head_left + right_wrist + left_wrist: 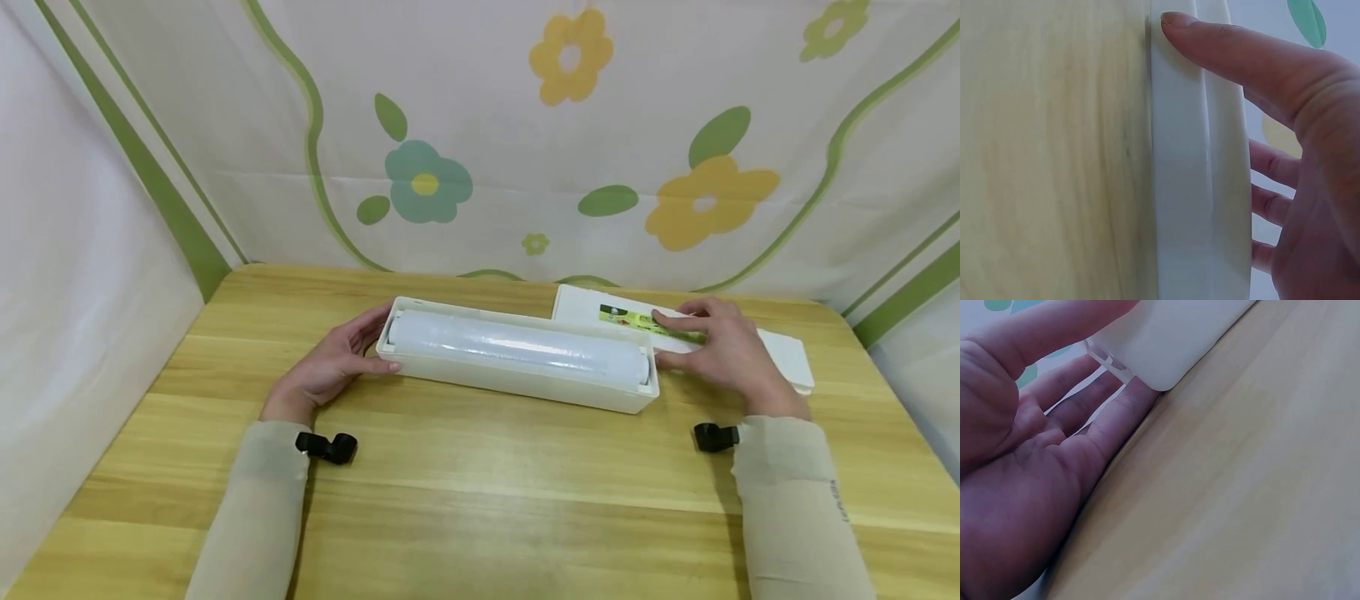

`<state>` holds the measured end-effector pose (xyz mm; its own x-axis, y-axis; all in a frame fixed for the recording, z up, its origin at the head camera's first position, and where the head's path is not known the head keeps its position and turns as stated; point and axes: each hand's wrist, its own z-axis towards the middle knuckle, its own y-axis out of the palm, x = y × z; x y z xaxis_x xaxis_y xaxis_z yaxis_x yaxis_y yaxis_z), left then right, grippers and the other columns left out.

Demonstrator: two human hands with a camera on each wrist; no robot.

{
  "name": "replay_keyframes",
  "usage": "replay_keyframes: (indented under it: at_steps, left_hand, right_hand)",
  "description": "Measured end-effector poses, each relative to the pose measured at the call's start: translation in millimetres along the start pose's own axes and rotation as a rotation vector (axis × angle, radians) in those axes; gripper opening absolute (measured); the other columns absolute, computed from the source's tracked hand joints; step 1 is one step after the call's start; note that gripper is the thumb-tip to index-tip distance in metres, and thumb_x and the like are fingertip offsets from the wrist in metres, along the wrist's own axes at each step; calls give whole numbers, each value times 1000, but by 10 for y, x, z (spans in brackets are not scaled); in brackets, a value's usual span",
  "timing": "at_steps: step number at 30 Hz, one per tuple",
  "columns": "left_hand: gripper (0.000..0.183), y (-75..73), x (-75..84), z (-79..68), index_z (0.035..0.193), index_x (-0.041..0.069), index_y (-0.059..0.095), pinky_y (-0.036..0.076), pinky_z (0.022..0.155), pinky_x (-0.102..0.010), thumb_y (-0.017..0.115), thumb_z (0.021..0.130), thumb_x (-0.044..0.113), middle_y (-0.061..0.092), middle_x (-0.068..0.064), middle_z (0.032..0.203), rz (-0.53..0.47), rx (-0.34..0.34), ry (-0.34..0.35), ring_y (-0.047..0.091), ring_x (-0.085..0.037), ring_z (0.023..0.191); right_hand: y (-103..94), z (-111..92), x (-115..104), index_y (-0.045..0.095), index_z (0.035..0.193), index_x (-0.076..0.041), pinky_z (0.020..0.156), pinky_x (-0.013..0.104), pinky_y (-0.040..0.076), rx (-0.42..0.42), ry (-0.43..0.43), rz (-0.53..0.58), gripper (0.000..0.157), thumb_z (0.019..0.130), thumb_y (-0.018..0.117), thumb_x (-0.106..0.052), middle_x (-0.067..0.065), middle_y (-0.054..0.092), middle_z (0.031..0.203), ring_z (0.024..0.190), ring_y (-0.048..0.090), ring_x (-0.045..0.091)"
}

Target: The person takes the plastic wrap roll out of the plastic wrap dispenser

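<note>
A long white plastic cling film box (pixel 517 387) lies lidless on the table, slightly slanted. Inside it sits a shiny roll of cling film (pixel 517 343). My left hand (pixel 330 367) holds the box's left end, thumb on the front wall and the other fingers around the end and back. Behind the box's right half is its flat white lid (pixel 786 354), bearing a green and yellow label (pixel 617 315). My right hand (pixel 723 350) grips the lid from above. In the right wrist view its thumb (pixel 1229 47) presses the lid's near edge; the other fingertips are hidden behind it.
Both things rest on a wood-grain table (pixel 487 500), near its back edge. A white curtain (pixel 495 100) with printed flowers and leaves hangs behind it. Black camera mounts (pixel 326 447) sit at both wrists, over beige sleeves.
</note>
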<state>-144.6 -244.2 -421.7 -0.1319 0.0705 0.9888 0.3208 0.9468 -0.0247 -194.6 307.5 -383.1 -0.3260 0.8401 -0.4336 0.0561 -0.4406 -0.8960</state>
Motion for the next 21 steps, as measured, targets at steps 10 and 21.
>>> replay_keyframes:
  at_steps: [10, 21]
  left_hand:
    - [103, -2, -14, 0, 172, 18, 28, 38, 114, -11, 83, 88, -5, 29, -2, 179, 7, 12, -13, 22, -20, 166]
    - [103, -10, 5, 9, 172, 18, 28, 36, 118, -14, 83, 88, -4, 27, -2, 179, 16, 18, -11, 20, -23, 167]
  right_hand:
    - [-48, 10, -73, 72, 142, -16, 108, 73, 35, -32, 17, -18, 66, 83, 95, -34, 28, 54, 147, 138, 42, 53]
    - [-182, -28, -894, 83, 112, -14, 77, 42, 53, 53, -213, -49, 22, 94, 85, -28, 5, 74, 109, 86, 64, 24]
